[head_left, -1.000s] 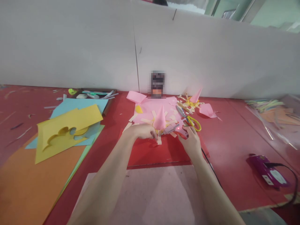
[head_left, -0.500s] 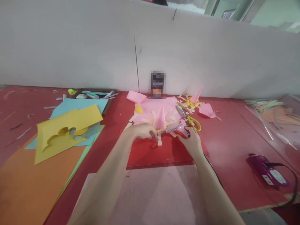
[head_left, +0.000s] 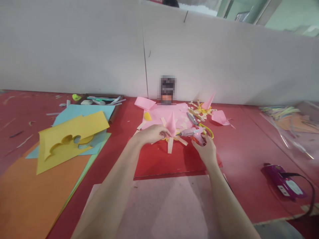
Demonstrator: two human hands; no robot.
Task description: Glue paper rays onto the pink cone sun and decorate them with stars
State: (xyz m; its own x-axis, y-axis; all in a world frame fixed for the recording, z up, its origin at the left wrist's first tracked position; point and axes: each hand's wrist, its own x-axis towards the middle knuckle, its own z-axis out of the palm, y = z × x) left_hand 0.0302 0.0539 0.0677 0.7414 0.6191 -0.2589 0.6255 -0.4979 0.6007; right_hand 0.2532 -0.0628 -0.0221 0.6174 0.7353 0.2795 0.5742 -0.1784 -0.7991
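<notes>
My right hand (head_left: 205,147) grips a pink hot glue gun (head_left: 193,132), its nozzle pointing left at the base of a pink paper cone (head_left: 171,124). At the cone's lower left is my left hand (head_left: 156,133), with curled fingers closed against its base. The cone stands upright on a yellow paper piece with pale strips fanning out; one pale strip (head_left: 170,146) points toward me. All this rests over a red board (head_left: 159,164). Yellow-handled scissors (head_left: 211,131) lie just behind the glue gun, partly hidden by it.
A second pink cone (head_left: 208,101) stands at the back right. Yellow cut paper (head_left: 92,124) lies over blue and orange sheets at left, near a tray of tools (head_left: 109,99). A purple power strip (head_left: 284,182) is at right. A white partition (head_left: 99,49) closes the back.
My left hand has moved up from the front strip to the cone's base. The glue gun has shifted slightly right, away from the cone, still in my right hand.
</notes>
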